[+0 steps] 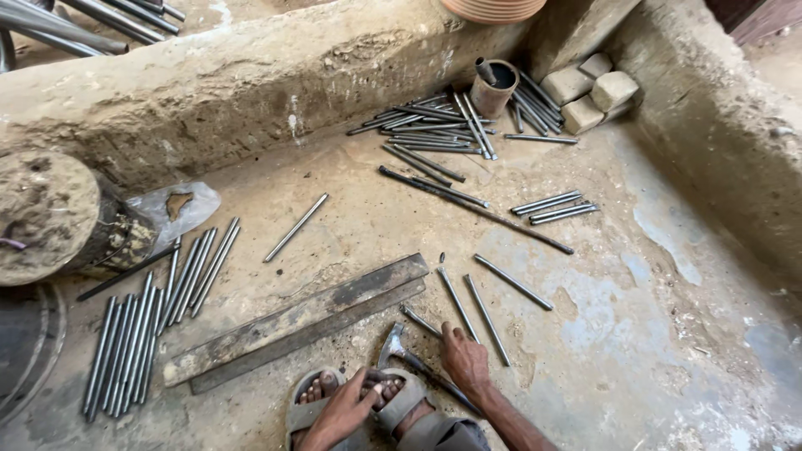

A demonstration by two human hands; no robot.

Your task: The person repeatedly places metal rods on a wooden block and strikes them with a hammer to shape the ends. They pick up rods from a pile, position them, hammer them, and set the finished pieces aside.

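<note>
My right hand [464,359] lies knuckles up on the concrete floor, fingertips by the near ends of a short steel rod [418,320] and a longer rod [458,302]. A hammer [393,341] lies just left of it, and its handle runs under my wrist. My left hand [342,413] rests loosely on my sandalled foot [313,397] and holds nothing. Two more rods [487,319] [512,281] lie right of my right hand. A long flat wooden bar [296,321] lies slanted in front of my feet.
Bundles of rods [125,351] [200,271] lie at the left beside a round stump [50,213]. A pile of rods [434,125], a rusty can [493,88] and stone blocks [589,88] fill the far corner. Concrete ledges [251,75] [718,125] bound the pit.
</note>
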